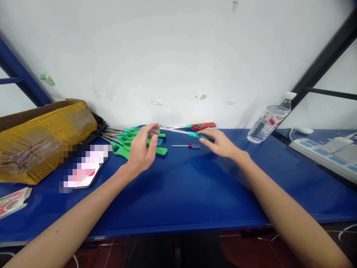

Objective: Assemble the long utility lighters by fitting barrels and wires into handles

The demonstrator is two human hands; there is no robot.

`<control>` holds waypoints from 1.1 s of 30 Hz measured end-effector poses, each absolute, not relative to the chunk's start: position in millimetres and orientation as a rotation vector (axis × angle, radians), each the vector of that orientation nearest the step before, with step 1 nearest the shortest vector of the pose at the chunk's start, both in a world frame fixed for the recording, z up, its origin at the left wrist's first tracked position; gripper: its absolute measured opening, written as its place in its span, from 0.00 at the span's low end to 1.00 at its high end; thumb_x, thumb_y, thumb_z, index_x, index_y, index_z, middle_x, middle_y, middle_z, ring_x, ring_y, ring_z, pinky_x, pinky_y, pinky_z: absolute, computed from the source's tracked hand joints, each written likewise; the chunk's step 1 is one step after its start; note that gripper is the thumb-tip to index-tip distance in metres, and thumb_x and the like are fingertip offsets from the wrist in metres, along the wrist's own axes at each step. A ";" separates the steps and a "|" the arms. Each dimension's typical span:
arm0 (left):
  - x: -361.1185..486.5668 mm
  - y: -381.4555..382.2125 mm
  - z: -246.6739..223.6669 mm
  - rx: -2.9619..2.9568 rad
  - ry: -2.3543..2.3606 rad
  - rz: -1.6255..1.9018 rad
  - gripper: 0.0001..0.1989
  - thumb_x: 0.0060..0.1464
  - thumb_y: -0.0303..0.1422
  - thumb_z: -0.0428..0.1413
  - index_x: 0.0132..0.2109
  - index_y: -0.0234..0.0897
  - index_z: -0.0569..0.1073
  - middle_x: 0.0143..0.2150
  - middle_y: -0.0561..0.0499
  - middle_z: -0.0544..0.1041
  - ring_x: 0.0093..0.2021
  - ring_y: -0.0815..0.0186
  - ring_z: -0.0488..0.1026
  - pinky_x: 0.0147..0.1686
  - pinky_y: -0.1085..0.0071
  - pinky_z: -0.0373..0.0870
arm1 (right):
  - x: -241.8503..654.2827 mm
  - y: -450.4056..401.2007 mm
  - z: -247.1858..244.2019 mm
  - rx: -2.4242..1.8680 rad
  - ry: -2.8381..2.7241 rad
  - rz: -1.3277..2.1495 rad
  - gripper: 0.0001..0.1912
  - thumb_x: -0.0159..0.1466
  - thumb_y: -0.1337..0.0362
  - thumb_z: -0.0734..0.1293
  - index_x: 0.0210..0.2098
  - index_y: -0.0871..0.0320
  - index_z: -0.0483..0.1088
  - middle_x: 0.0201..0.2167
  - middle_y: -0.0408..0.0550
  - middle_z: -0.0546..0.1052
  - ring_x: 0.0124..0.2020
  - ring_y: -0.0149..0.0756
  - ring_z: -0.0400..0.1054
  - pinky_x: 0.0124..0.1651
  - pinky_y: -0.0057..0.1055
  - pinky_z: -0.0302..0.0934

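Note:
My right hand (219,142) is closed round the blue handle of a lighter (201,137), whose metal tube points left toward my left hand. My left hand (143,147) has its fingers apart, near the tip of that tube and over the right side of a pile of green-handled lighters (161,150). Behind the held lighter a red lighter (205,125) lies by the wall. A small screwdriver (194,146) with a clear purple and red handle lies on the blue table between my hands.
A taped cardboard box (50,137) and a phone (89,167) are on the left of the table (181,197). At the right stand a water bottle (267,121) and a power strip (326,154). A printed card (13,201) lies at the left edge.

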State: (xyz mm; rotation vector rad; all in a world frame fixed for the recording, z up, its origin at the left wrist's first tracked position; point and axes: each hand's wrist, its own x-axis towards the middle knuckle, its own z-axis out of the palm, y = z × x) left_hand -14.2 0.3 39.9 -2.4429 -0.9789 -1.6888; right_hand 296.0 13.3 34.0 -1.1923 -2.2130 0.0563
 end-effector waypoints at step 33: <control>-20.1 12.9 11.9 -2.838 -0.754 -0.587 0.08 0.63 0.31 0.55 0.45 0.33 0.77 0.57 0.37 0.72 0.62 0.48 0.65 0.60 0.48 0.66 | 267.1 11.7 1.3 -1.317 -2.256 -0.008 0.16 0.70 0.59 0.59 0.51 0.59 0.73 0.53 0.58 0.74 0.56 0.50 0.67 0.60 0.49 0.61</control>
